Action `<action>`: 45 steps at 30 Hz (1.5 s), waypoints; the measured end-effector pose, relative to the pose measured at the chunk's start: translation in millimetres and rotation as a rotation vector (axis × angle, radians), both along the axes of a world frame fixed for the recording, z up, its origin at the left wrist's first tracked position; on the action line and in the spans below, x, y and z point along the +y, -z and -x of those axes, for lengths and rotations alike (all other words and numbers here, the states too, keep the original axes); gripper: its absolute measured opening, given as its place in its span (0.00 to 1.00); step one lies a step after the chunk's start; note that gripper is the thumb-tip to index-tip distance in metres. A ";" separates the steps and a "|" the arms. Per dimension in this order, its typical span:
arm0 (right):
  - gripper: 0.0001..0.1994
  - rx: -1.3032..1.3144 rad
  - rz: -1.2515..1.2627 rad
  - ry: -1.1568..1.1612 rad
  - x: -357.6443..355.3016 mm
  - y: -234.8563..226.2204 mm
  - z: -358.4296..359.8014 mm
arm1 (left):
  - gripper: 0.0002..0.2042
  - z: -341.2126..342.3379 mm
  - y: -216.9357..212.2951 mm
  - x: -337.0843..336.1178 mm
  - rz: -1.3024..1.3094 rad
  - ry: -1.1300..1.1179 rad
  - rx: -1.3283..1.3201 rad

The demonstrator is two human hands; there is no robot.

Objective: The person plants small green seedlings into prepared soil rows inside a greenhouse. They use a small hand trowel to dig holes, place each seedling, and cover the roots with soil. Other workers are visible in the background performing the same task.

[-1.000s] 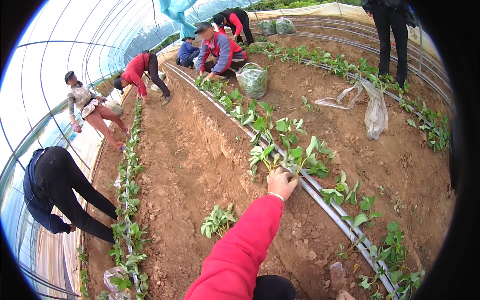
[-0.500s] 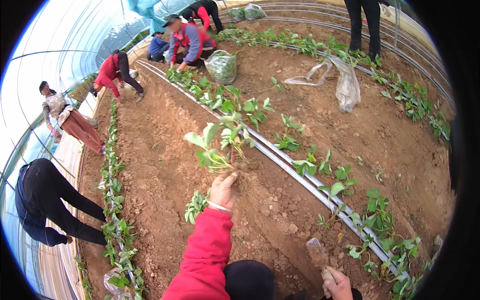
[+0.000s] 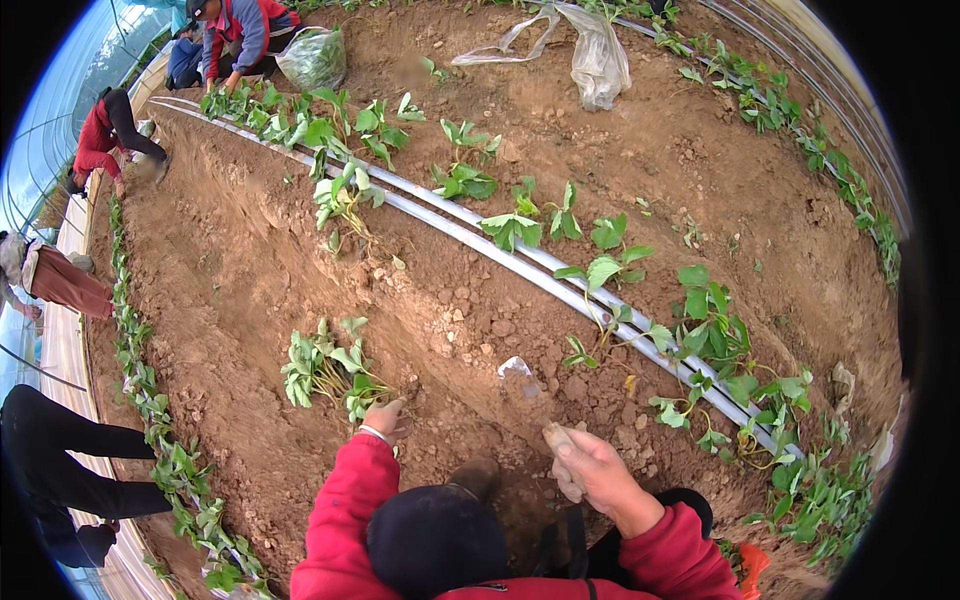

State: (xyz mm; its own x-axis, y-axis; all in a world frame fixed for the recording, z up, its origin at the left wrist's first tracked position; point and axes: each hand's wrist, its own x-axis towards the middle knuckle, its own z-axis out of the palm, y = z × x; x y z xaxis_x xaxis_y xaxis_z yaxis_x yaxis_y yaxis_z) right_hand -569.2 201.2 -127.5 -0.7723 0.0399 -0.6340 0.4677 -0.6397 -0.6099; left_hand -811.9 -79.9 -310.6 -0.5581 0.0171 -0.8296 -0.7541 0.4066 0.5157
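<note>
My left hand [image 3: 386,421] is low over the soil, beside a loose bunch of leafy strawberry seedlings [image 3: 325,368]. Its fingers look partly stretched out, just below the seedlings' stems, and no plant is raised in them. A leaf at the bunch's lower edge lies right by the knuckles. My right hand [image 3: 598,474] is wrapped round the handle of a small trowel [image 3: 518,380]. The soil-smeared blade points away from me, its tip pale and bright. Another clump of seedlings [image 3: 345,205] rests on the soil against the near grey pipe.
Two grey pipes [image 3: 480,232] run diagonally past me, with strawberry plants [image 3: 712,325] along them. A second plant row [image 3: 150,400] follows the left side. Bent-over people [image 3: 75,455] work there and farther off. Clear plastic bags [image 3: 598,62] lie on the soil at the back.
My left hand has come down from the pipe side to the bunch; the seedling it held up is no longer raised. The trowel has moved inward. My view has tilted down and right.
</note>
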 end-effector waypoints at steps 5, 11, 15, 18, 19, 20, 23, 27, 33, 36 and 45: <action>0.12 0.132 -0.019 0.034 -30.5 25.1 54.2 | 0.38 -23.0 -103.7 75.4 -1.048 0.428 -0.162; 0.07 0.048 -0.305 -0.120 -44.7 33.3 101.0 | 0.26 -41.9 -126.1 123.0 -1.066 0.205 -0.222; 0.08 0.021 -0.252 -0.159 -48.8 19.8 107.5 | 0.23 -37.4 -116.7 119.8 -1.028 0.042 -0.286; 0.07 0.031 -0.277 -0.172 -51.4 26.3 104.7 | 0.20 -34.6 -108.3 117.6 -1.055 0.050 -0.330; 0.07 0.031 -0.265 -0.191 -51.9 27.2 104.2 | 0.19 -32.8 -109.0 114.6 -1.051 0.038 -0.351; 0.07 0.031 -0.255 -0.210 -50.7 27.4 102.5 | 0.20 -32.1 -109.9 113.0 -1.070 0.034 -0.363; 0.07 0.044 -0.274 -0.229 -55.5 20.3 98.0 | 0.21 -32.8 -111.6 107.6 -1.092 0.006 -0.351; 0.08 0.068 -0.380 -0.235 -67.0 18.0 95.6 | 0.16 -32.8 -115.5 102.0 -1.003 -0.053 -0.233; 0.14 0.079 -0.568 -0.238 -74.4 31.3 76.2 | 0.12 -36.9 -120.5 120.3 -0.940 -0.200 -0.017; 0.15 0.037 -0.497 -0.329 -82.7 28.6 70.0 | 0.13 -23.8 -99.6 104.8 -0.864 -0.219 0.074; 0.20 -0.021 -1.039 -0.673 -34.5 25.8 16.4 | 0.26 -4.6 -48.3 61.8 0.237 1.614 0.198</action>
State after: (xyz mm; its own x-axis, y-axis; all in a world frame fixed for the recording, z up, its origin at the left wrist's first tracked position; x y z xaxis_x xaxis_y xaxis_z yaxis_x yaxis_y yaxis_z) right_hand -585.6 166.7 -153.2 -0.8240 0.1304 -0.5513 0.5318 0.5137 -0.6733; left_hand -807.2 -18.1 -262.3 -0.1815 0.5418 -0.8207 0.5688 0.7387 0.3618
